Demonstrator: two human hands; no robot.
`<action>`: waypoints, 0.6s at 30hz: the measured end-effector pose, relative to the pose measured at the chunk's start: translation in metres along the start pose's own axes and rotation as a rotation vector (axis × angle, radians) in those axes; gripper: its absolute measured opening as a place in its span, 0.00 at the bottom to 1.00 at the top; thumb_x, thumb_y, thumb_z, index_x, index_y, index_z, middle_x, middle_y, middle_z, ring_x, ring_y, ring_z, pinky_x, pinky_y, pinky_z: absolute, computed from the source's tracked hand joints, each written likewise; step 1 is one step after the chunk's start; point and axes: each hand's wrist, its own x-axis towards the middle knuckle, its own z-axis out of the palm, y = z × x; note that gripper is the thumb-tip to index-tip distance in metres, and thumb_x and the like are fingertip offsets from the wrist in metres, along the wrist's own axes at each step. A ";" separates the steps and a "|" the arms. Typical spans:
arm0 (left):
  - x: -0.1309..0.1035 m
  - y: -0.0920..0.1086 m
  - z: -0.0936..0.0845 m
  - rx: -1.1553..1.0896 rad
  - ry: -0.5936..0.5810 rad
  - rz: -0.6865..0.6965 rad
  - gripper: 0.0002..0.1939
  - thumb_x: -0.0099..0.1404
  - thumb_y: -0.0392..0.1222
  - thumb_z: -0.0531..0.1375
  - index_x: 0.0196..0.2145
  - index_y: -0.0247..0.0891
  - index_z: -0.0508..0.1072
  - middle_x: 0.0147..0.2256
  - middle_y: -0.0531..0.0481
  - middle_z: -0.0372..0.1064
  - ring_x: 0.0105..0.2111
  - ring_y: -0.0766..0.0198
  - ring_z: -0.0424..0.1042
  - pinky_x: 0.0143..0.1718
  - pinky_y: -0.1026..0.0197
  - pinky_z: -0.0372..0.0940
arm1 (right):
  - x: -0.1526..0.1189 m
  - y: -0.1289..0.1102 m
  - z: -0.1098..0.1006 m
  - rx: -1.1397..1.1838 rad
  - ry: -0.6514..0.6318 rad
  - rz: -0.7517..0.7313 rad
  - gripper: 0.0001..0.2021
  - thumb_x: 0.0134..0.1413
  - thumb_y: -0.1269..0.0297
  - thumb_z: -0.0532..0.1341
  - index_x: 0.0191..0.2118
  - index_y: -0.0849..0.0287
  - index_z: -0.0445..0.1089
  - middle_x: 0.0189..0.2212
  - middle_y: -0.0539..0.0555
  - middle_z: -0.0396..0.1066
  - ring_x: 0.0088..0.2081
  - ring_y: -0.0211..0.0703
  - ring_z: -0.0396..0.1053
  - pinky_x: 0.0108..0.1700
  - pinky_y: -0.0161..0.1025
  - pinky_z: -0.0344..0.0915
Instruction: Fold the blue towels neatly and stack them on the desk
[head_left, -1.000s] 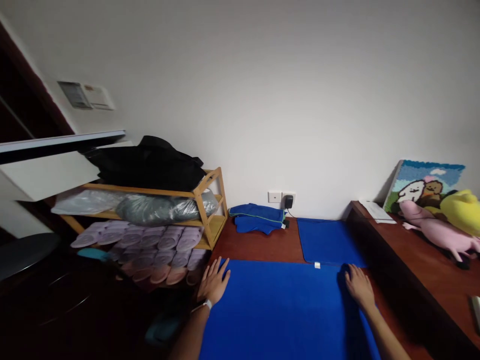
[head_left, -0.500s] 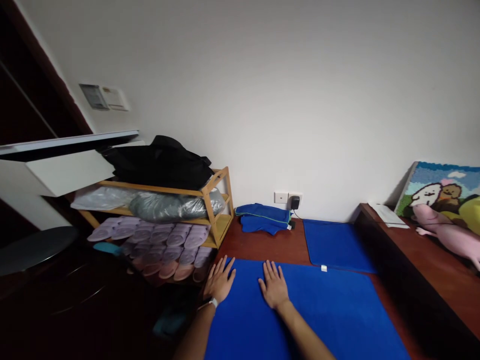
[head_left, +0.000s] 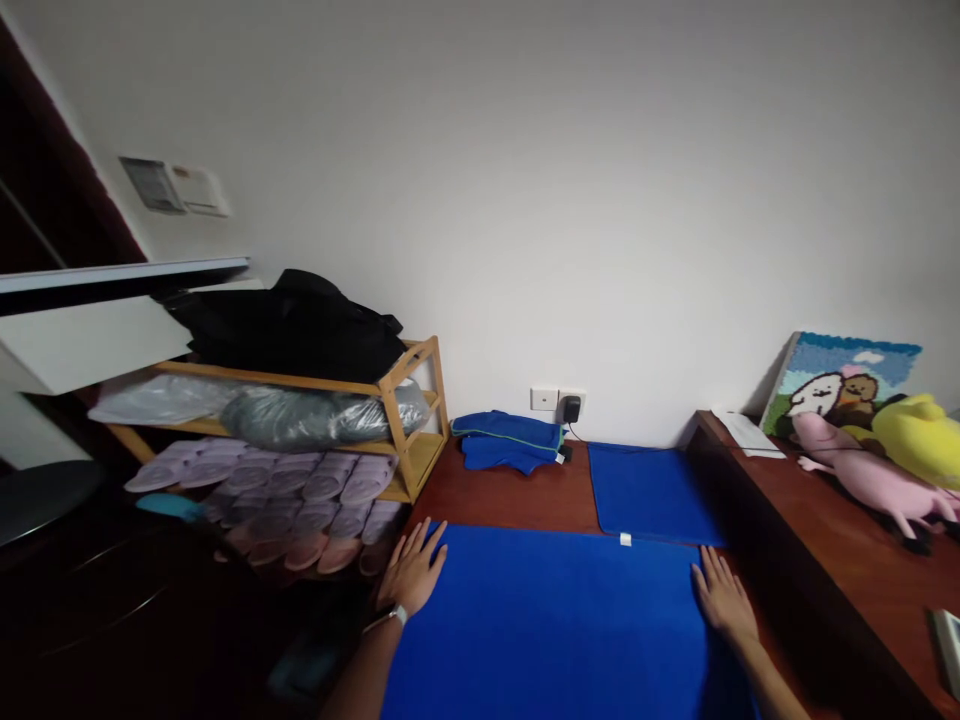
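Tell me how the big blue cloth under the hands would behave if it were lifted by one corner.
The big blue cloth lies flat with a soft, napped look, so it would probably droop and fold rather than hold shape. It seems light for its spread. Both the left hand and right hand rest flat on its far corners, and pushing would likely bunch it on the wooden surface.

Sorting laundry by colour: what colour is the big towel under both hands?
Bright blue, plain, with a small white tag at its far edge; the big towel shows best in the head view.

Bare floor point(head_left: 510, 495) lies open beyond the mat point(head_left: 555, 620); rack point(head_left: 405, 420) bounds the left, dark ledge point(head_left: 757, 530) the right.
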 end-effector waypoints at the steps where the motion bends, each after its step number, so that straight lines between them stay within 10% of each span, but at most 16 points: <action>1: 0.000 -0.001 0.002 0.007 0.002 -0.003 0.28 0.74 0.52 0.47 0.69 0.50 0.60 0.72 0.47 0.53 0.70 0.57 0.53 0.71 0.47 0.45 | 0.003 0.006 0.004 0.003 0.007 0.003 0.39 0.64 0.46 0.35 0.75 0.62 0.42 0.75 0.53 0.40 0.74 0.49 0.40 0.73 0.51 0.42; 12: 0.012 -0.006 -0.014 -0.033 -0.139 -0.035 0.30 0.74 0.58 0.45 0.70 0.51 0.58 0.72 0.47 0.49 0.71 0.56 0.51 0.70 0.45 0.47 | -0.013 -0.024 -0.025 -0.059 0.056 0.006 0.37 0.66 0.52 0.36 0.74 0.67 0.47 0.74 0.57 0.45 0.74 0.53 0.41 0.73 0.56 0.36; 18: -0.021 0.017 -0.036 -0.065 0.005 0.084 0.27 0.75 0.48 0.45 0.68 0.43 0.63 0.71 0.46 0.53 0.71 0.56 0.53 0.70 0.47 0.49 | -0.085 -0.134 -0.053 0.090 0.157 -0.310 0.34 0.70 0.54 0.37 0.74 0.65 0.49 0.73 0.55 0.45 0.74 0.51 0.39 0.74 0.53 0.36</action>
